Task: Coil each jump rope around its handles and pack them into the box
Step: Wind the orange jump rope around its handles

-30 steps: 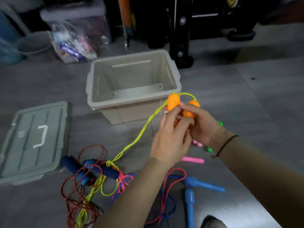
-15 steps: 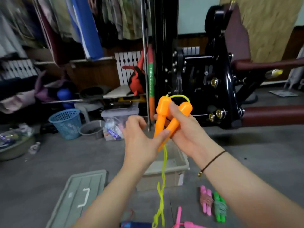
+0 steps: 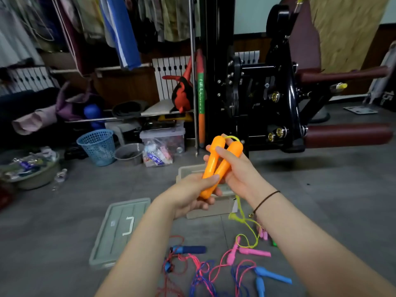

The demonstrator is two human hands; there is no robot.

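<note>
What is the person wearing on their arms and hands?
There are no gloves and no rings that I can see on the left hand or the right hand. The left forearm and right forearm have no sleeves in view. The only thing worn is a thin dark cord bracelet around the right wrist.

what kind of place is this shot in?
Likely a home storage room doubling as a gym: hanging clothes on a rail, a black exercise machine with padded arms, and a blue basket among clutter.
</note>
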